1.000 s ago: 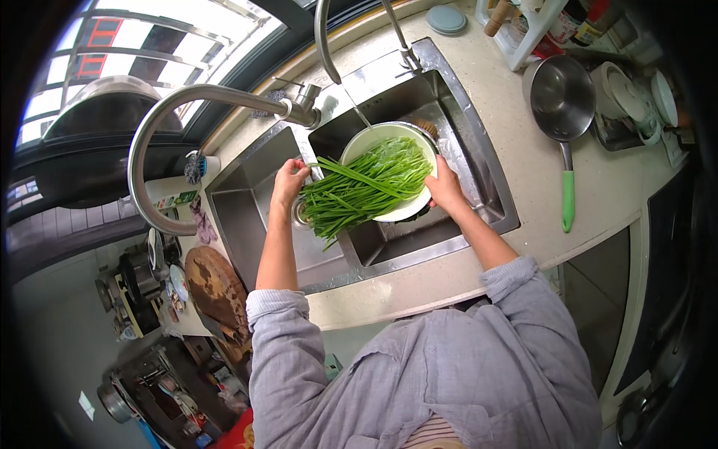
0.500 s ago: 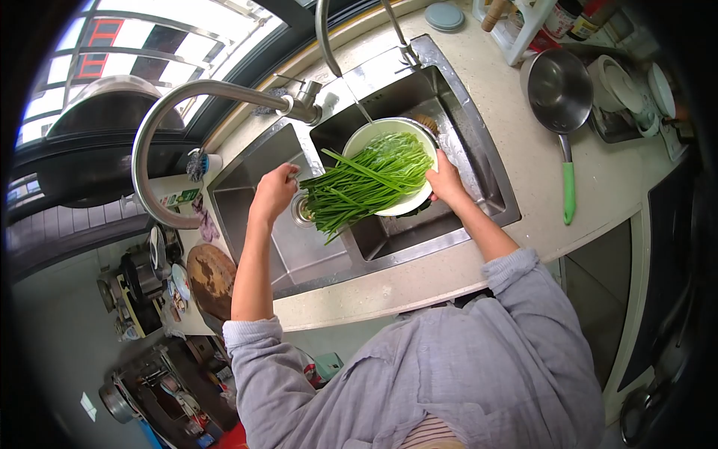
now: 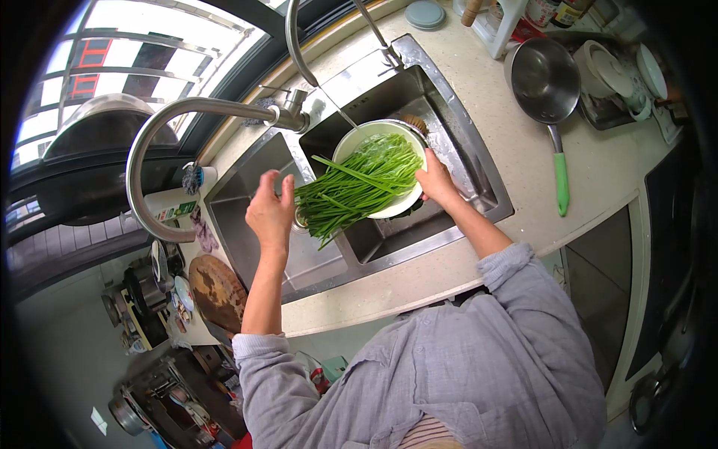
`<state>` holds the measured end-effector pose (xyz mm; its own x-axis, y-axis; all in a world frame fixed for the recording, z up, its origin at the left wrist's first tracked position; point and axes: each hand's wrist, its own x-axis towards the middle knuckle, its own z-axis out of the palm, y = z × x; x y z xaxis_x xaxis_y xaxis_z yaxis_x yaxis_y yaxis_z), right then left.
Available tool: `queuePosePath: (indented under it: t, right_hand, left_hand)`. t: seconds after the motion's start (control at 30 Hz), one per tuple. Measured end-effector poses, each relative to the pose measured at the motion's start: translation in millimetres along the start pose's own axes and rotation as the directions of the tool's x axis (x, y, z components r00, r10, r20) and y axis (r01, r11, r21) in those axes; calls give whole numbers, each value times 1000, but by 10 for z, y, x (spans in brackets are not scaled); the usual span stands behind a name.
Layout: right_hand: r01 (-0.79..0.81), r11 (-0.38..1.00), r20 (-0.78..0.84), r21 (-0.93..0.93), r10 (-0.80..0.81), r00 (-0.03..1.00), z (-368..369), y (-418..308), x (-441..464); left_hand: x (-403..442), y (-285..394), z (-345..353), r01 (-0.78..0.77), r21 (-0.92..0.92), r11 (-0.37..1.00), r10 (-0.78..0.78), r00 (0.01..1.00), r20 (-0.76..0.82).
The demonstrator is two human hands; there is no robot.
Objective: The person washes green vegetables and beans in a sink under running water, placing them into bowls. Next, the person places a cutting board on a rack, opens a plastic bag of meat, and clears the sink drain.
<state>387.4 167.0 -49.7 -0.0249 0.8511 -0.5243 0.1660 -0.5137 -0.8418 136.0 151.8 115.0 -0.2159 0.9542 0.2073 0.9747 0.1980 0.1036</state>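
A white bowl [image 3: 407, 203] of water sits over the right basin of the steel double sink [image 3: 467, 224], tilted a little to the left. Long green garlic chives [image 3: 359, 183] lie in it, their ends hanging over its left rim. My right hand [image 3: 437, 179] grips the bowl's right rim, thumb and fingers pinching it. My left hand [image 3: 271, 209] hovers over the left basin beside the chive ends, thumb and fingers apart, holding nothing I can see. From a thin spout [image 3: 299, 52] a stream of water runs into the bowl.
A large curved faucet [image 3: 142, 150] arches over the left basin. On the counter right of the sink lies a saucepan [image 3: 544, 78] with a green handle. Dishes [image 3: 609, 71] stand behind it, a round wooden board [image 3: 217, 292] at the left, and a brown brush [image 3: 413, 123] in the right basin.
My left hand has opened from a pinch and turned upward near the chive ends. My right hand still grips the bowl. The whole view has shifted slightly.
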Motion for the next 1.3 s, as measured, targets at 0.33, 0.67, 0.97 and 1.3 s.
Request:
queuePosePath:
  t: [0.33,0.67,0.97,1.3]
  right_hand:
    - [-30,999,-3,-41,30,1000,-18,-36,-24]
    - [17,999,-9,-35,-17,1000,19,111,81]
    - [16,994,-20,-104,-18,1000,28,81,52]
    - [21,1000,3,-20,-20,1000,6,27,26]
  left_hand:
    - [-238,654,1109,-448,-220,867,477,873,99]
    - [-135,456,1124,-529,28,848,480,789,383]
    - [-306,817,1285,-702,-80,708,651,605,458]
    - [-76,682,1401,-426,-295,855,517,748,416]
